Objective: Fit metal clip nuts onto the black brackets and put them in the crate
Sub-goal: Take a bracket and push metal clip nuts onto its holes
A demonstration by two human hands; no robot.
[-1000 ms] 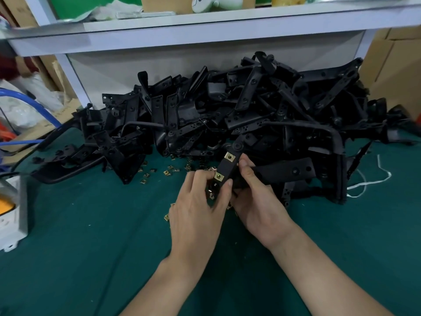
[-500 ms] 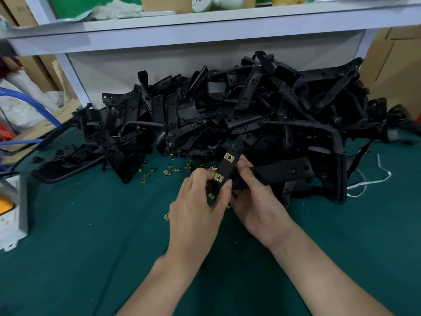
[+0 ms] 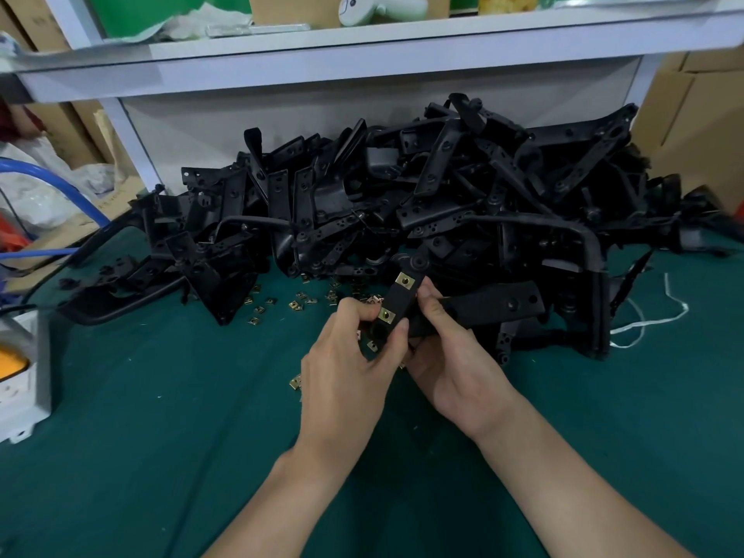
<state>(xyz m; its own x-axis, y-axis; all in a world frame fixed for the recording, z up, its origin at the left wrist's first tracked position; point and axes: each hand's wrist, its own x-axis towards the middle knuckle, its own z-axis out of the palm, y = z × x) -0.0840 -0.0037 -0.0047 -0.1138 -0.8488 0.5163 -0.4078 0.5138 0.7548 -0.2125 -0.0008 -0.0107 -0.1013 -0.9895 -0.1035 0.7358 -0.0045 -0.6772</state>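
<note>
Green matting (image 3: pixel 161 436) covers the bench surface. Along its far edge, under a white shelf (image 3: pixel 362 54), lies a large heap of black brackets (image 3: pixel 402 203) that reaches almost from the left edge to the right edge.

Held bracket (image 3: pixel 396 304): a flat black strip raised just in front of the heap, near the middle of the surface, tilted with its upper end to the right.
- An upper clip nut (image 3: pixel 404 280), brass-coloured, sits on the strip near its top.
- A lower clip nut (image 3: pixel 387 314) sits further down, between the fingertips of the left hand.

Left hand (image 3: pixel 346 380): the thumb and curled forefinger pinch the strip at the lower clip nut, and the other fingers are folded beneath.

Right hand (image 3: pixel 455 372): the fingers are curled round the strip's right side and the thumb is laid on its face, so this hand grips too.

Loose clip nuts (image 3: pixel 298 304) are scattered on the matting at the foot of the heap, left of the hands, and a few lie just beside the left hand.

A white cord (image 3: pixel 652 320) lies near the right edge. A white box (image 3: pixel 24 376) with an orange top stands at the left edge, and a blue tube (image 3: pixel 60 183) arches beyond it.
</note>
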